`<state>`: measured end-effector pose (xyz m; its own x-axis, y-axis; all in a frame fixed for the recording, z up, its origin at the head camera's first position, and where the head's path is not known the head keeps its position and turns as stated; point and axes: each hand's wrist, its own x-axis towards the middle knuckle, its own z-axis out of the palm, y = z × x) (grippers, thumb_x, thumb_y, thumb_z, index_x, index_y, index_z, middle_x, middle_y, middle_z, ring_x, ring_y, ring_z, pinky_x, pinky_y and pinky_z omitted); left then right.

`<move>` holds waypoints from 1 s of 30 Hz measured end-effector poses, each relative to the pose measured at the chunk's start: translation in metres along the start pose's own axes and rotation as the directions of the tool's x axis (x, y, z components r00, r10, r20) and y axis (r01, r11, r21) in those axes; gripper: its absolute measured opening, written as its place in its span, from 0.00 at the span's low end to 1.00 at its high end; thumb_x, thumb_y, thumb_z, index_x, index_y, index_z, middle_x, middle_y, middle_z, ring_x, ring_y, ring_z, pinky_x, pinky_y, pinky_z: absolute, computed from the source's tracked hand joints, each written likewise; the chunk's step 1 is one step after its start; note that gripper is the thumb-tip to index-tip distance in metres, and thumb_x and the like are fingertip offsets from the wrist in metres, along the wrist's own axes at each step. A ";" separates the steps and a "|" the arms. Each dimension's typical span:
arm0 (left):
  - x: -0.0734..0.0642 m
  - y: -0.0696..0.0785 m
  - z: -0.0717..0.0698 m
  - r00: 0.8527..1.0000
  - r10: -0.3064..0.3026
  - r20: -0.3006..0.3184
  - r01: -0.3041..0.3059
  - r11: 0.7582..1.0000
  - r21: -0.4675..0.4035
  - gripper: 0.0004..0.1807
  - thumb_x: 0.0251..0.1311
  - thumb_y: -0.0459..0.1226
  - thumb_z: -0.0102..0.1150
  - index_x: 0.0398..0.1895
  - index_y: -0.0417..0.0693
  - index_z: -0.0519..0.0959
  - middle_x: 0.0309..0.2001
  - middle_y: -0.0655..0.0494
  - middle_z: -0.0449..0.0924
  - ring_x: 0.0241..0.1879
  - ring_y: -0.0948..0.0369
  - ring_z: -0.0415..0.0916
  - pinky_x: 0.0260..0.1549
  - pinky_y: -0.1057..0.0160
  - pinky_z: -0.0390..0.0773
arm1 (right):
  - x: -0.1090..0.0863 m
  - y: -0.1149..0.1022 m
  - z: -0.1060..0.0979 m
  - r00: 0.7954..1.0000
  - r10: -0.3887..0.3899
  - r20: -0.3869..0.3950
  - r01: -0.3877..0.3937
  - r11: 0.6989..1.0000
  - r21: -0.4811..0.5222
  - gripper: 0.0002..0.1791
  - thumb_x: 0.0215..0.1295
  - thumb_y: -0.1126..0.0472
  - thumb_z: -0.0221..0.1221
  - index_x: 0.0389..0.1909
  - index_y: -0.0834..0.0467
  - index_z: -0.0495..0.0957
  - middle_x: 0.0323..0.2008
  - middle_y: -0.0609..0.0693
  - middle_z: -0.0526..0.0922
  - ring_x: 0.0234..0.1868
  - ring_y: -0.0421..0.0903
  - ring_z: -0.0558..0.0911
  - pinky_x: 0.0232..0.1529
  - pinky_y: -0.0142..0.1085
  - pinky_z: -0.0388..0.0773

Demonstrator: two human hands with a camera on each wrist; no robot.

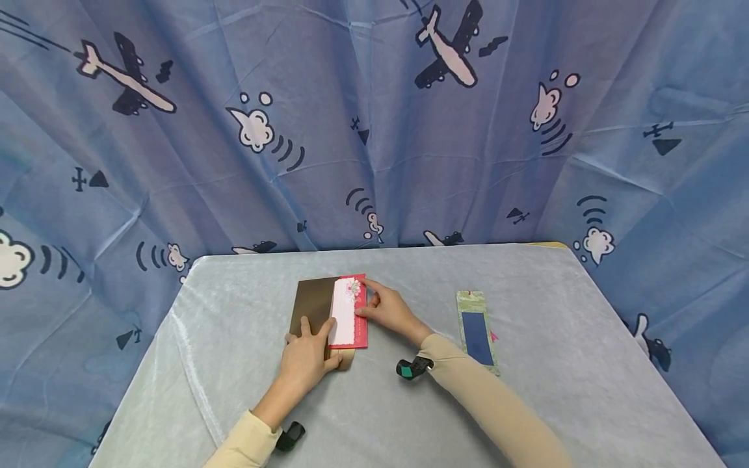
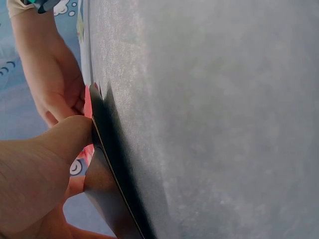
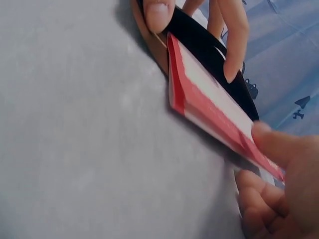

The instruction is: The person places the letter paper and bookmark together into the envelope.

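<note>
I had the left hand over the brown folder, fingers splayed and pressing, unclenched; steady pressure there seemed best against slipping on the pale tablecloth. The red card lay across the folder's right part; whether any was tucked inside, I couldn't tell. At its right edge the right hand pinched it between thumb and fingers; a light, level grip seemed wise, sparing the flower ornament. Farther right lay the green card.

Brown folder — partly behind red card
</note>
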<state>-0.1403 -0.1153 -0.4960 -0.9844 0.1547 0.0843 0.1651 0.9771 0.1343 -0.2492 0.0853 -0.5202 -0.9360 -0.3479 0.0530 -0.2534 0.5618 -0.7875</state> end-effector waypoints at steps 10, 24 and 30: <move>-0.001 0.000 0.000 1.000 0.002 -0.006 -0.002 1.000 -0.001 0.40 0.49 0.56 0.72 0.66 0.56 0.73 0.61 0.22 0.70 0.42 0.23 0.77 0.24 0.44 0.82 | -0.001 0.013 -0.020 0.975 -0.049 0.215 0.067 0.995 -0.078 0.63 0.44 0.46 0.77 0.79 0.53 0.50 0.31 0.52 0.77 0.27 0.38 0.70 0.31 0.29 0.69; -0.002 0.000 0.003 0.999 0.020 -0.035 -0.019 1.000 0.006 0.40 0.48 0.57 0.72 0.65 0.55 0.73 0.60 0.22 0.71 0.40 0.24 0.78 0.22 0.45 0.82 | -0.002 0.020 -0.023 0.952 -0.106 0.286 0.147 0.981 -0.124 0.70 0.39 0.45 0.79 0.79 0.56 0.46 0.33 0.48 0.72 0.28 0.37 0.67 0.30 0.28 0.67; -0.001 0.000 0.003 0.999 0.017 -0.028 -0.016 1.000 0.006 0.40 0.48 0.57 0.73 0.65 0.56 0.73 0.60 0.22 0.71 0.40 0.24 0.78 0.21 0.45 0.82 | -0.003 0.020 -0.023 0.955 -0.102 0.279 0.144 0.981 -0.134 0.69 0.40 0.45 0.79 0.79 0.56 0.47 0.33 0.48 0.72 0.28 0.37 0.67 0.29 0.27 0.66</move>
<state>-0.1397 -0.1148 -0.4993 -0.9794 0.1666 0.1145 0.1808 0.9753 0.1273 -0.2571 0.1144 -0.5221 -0.7998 -0.5989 -0.0408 -0.4156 0.6014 -0.6823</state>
